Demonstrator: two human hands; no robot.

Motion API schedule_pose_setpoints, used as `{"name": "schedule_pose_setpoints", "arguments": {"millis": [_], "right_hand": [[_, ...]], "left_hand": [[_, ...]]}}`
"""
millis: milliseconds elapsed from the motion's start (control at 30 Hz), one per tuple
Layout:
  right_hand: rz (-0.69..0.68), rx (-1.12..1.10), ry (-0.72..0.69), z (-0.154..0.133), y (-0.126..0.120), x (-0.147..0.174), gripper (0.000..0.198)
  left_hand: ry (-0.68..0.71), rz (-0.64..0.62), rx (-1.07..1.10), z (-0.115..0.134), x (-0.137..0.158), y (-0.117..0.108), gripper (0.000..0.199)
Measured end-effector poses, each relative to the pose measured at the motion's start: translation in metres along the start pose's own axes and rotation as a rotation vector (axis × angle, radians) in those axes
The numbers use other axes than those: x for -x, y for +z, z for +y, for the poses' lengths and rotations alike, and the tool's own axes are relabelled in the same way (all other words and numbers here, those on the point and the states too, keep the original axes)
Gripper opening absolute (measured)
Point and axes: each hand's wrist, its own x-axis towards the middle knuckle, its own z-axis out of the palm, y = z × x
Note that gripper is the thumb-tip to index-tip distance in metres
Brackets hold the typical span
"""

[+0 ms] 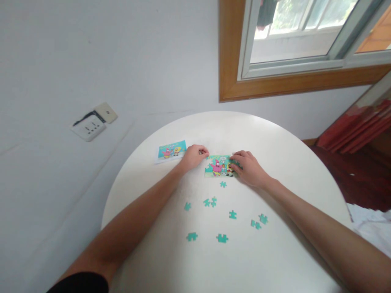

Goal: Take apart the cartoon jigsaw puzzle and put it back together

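Note:
A partly assembled jigsaw puzzle (217,167) with a pink starfish and a yellow sponge figure lies on the white round table (232,130). My left hand (195,156) is at its upper left corner, thumb and forefinger pinched on a small puzzle piece that the fingers mostly hide. On the right side of the puzzle rests my right hand (249,167), its thumb and fingers gripping that end and covering part of the picture. Just below the puzzle is a loose teal puzzle piece (223,184).
Several more teal pieces (232,214) lie scattered over the near half of the table. A picture card (171,151) with the same figures sits left of my left hand. Behind the table are a wall with a socket (89,127) and a wood-framed window (293,81).

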Motion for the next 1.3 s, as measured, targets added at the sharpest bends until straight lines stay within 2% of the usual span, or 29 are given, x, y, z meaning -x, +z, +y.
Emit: {"name": "schedule_pose_setpoints", "arguments": {"millis": [267,400,567,700,833,967,1133,1300], "right_hand": [[0.000,0.005,0.000,0.001,0.000,0.000,0.027],[0.004,0.007,0.013,0.002,0.001,-0.001,0.029],[0.012,0.011,0.022,0.004,0.003,-0.001,0.031],[0.010,-0.008,0.017,0.007,0.003,-0.001,0.031],[0.002,-0.031,0.008,0.006,0.002,-0.001,0.030],[0.012,-0.055,0.017,0.004,0.001,-0.001,0.030],[0.012,-0.075,0.007,0.003,-0.001,0.000,0.031],[0.015,-0.109,0.005,0.003,-0.002,0.000,0.028]], "left_hand": [[0.025,0.027,-0.041,0.001,0.001,0.004,0.011],[-0.002,0.109,0.018,0.007,0.007,0.000,0.014],[0.094,0.101,0.011,0.017,0.026,-0.009,0.017],[0.217,0.013,0.041,0.019,0.046,-0.007,0.021],[0.309,-0.020,0.050,0.022,0.063,-0.003,0.021],[0.452,-0.133,-0.039,0.033,0.077,-0.004,0.020],[0.502,-0.309,-0.076,0.045,0.092,-0.008,0.016],[0.525,-0.449,-0.167,0.051,0.105,-0.010,0.047]]}}
